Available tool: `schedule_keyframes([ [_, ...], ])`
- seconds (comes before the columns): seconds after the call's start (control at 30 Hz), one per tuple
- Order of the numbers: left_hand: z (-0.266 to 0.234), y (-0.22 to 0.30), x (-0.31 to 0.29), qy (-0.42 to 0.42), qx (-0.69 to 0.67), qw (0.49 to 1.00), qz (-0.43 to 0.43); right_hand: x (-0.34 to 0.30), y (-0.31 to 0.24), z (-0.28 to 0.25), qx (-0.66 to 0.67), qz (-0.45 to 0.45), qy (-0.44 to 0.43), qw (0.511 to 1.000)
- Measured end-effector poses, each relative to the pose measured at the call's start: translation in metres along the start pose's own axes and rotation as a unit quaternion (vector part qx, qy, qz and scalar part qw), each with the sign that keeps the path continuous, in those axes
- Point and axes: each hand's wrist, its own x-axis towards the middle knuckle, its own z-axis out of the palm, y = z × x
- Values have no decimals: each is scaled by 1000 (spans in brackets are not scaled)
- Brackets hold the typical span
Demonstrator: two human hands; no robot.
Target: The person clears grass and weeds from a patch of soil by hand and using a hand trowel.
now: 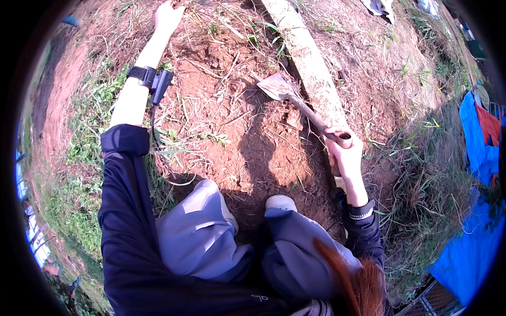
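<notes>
My right hand [345, 152] is closed around the brown handle of a small trowel [278, 87]. Its flat, soil-stained metal blade points up and to the left, just over the dirt beside a pale concrete curb [311, 63]. Far forward at the upper edge, my left hand [168, 18] reaches out over dry stalks with its fingers bent inward. What those fingers hold, if anything, I cannot make out. Below the hands lies reddish bare soil [221, 152], strewn with dry stems and roots. A black strap with a small device [158, 84] sits on my left wrist.
Green weeds [89, 158] grow along the left, and cut grass [421, 195] lies to the right of the curb. A blue tarp [472, 247] with a red piece [488, 126] stands at the far right. My bent knees and shoes are close to the soil.
</notes>
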Motion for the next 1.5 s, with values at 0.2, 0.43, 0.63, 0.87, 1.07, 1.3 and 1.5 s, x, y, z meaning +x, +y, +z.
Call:
schedule_keyframes([
  [0.2,-54,-38,9,152,-11,976,-154,66,28,112,-93,-175,47,979],
  [0.43,-11,-28,-24,-87,-307,936,-152,37,15,46,-382,-280,-41,880],
  [0.63,77,125,-56,-219,-160,961,-59,4,19,20,-282,-229,16,932],
  [0.87,100,202,-89,-282,-13,959,31,10,26,45,-214,-155,47,963],
  [1.07,112,163,-75,-355,76,929,68,13,33,40,-195,-158,48,967],
  [1.3,98,173,-84,-346,91,929,96,15,44,36,-170,-151,57,972],
  [1.5,99,158,-95,-283,54,942,173,16,41,32,-170,-133,31,976],
])
